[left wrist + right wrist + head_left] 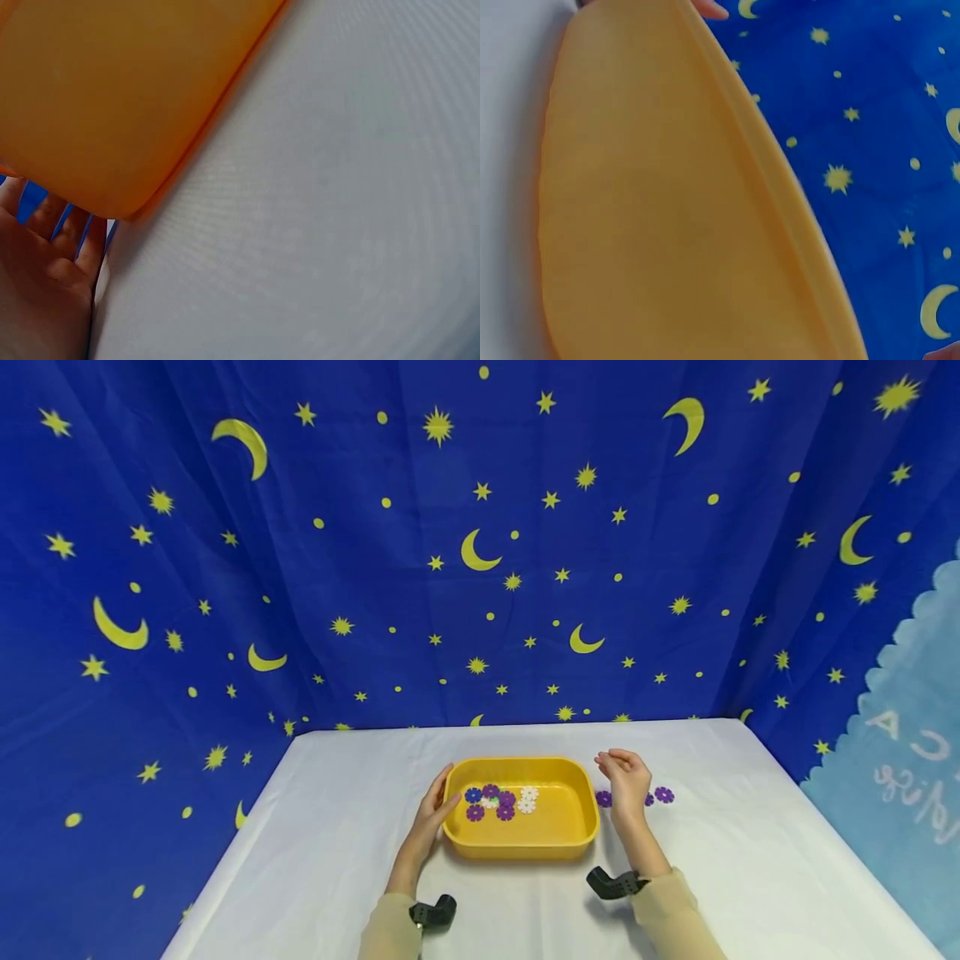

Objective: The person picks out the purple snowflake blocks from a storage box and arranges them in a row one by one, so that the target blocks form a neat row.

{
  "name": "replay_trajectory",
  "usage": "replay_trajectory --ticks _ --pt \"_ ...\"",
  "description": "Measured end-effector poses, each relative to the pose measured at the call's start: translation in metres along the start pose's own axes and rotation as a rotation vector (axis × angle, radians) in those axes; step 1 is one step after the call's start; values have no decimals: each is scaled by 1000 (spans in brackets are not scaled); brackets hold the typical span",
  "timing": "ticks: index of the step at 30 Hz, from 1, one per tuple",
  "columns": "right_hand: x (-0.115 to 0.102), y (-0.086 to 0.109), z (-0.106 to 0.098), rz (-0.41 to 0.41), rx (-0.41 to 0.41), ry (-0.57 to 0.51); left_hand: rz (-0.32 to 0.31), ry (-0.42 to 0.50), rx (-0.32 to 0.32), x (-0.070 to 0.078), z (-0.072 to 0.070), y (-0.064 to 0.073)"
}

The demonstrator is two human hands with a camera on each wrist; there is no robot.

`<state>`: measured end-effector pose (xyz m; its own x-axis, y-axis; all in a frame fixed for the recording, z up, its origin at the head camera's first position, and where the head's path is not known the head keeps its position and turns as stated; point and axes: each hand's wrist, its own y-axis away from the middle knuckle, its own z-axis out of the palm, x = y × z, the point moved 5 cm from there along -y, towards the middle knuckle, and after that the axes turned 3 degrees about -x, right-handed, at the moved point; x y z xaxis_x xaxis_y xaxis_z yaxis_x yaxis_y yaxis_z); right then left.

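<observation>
A yellow plastic tub (517,852) sits on the table, seen from the side in both wrist views. My left hand (431,814) holds its left end, thumb over the rim and fingers along the outer wall. Inside lie several small flower-shaped discs: purple discs (506,812), white discs (528,794) and a blue disc (472,795). My right hand (628,781) is raised just beyond the tub's right end, fingers bent and fingertips close together; I cannot tell whether they hold a disc. Near it on the table are more purple discs (664,795), partly hidden by the hand.
A white cloth covers the table (337,860). Blue curtains (480,593) with yellow moons and stars stand behind and to the sides. At the right hangs a light blue panel (900,760) with pale lettering. Each wrist wears a black camera mount (615,883).
</observation>
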<state>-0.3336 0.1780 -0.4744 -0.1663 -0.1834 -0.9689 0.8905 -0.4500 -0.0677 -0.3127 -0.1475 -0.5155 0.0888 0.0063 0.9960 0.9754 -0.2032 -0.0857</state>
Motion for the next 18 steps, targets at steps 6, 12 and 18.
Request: replay_trajectory --ticks 6,12,18 --pt "1 5 19 14 -63 44 16 19 5 2 1 2" --pt "9 9 32 38 -107 89 12 12 6 1 1 2" --pt "13 13 45 11 -116 113 -3 -8 -3 -1 0 1"
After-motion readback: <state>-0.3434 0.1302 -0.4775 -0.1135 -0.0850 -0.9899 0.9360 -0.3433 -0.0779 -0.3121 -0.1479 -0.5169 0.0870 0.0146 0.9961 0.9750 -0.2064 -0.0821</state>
